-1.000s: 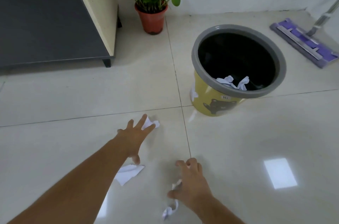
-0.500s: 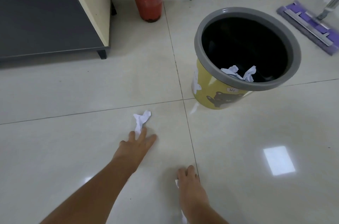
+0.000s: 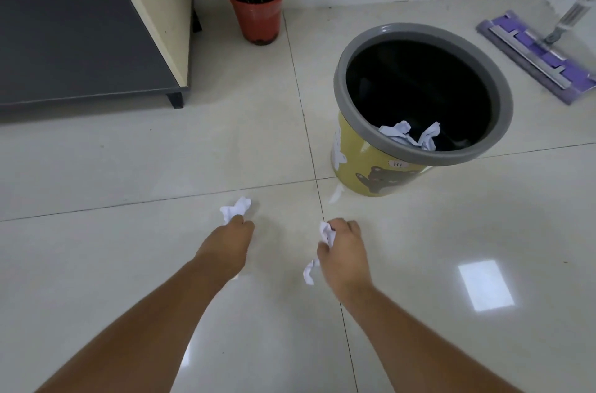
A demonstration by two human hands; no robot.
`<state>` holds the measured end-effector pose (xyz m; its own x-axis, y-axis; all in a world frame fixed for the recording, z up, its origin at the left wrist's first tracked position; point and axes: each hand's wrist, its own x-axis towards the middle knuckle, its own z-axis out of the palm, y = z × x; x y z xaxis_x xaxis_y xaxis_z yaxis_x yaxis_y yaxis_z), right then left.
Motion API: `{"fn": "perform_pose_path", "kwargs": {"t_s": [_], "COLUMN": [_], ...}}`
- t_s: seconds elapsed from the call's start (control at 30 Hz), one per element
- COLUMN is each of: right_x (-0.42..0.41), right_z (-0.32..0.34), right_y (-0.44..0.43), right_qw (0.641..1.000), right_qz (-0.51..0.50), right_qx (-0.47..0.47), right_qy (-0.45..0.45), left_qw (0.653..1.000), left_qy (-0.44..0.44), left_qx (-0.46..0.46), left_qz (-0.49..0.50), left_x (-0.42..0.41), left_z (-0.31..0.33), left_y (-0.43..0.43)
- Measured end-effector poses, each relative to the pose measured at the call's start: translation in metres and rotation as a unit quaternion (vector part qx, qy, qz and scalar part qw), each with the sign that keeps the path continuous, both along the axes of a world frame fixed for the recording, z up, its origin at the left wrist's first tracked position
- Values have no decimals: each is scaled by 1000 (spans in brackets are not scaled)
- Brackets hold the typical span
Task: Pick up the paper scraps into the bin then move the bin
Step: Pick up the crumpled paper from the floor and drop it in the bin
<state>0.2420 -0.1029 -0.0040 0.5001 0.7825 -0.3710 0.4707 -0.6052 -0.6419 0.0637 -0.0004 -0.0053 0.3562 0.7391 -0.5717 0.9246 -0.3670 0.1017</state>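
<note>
Just ahead of left hand (image 3: pixel 225 241): paper scrap (image 3: pixel 237 208)

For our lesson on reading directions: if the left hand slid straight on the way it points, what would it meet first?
The left hand would meet the crumpled paper scrap at its fingertips first; they seem already to touch it.

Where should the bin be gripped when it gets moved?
Probably the grey rim of the bin, taken from above on its near-left arc: the rim flares past the tapering yellow wall, giving fingers a lip. Both hands are closed on paper now.
</note>
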Motion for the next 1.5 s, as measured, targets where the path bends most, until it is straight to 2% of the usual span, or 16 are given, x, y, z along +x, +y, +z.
{"fn": "perform_pose_path", "kwargs": {"t_s": [0.2,0.4,0.67,0.8,1.13,1.5], "right_x": [12,23,67,98,151,181], "right_z": [58,144,269,320,336,289], "right_y": [41,74,104,103,90,89], "right_qw": [997,987,960,948,936,944], "right_qz": [7,18,-13,-43,-92,-110], "right_qx": [82,157,272,305,322,291], "right_qy": [-5,-26,-56,-74,-106,-113], "left_qw": [987,968,927,908,901,913], "left_qy": [-115,-173,-275,-319,-354,-341], "left_qx": [84,152,241,265,250,222], "left_qz": [75,102,79,55,-13,-38], "left_x": [19,50,103,144,217,254], "left_z": [55,160,291,336,354,298], "left_y": [45,80,104,104,81,73]}}
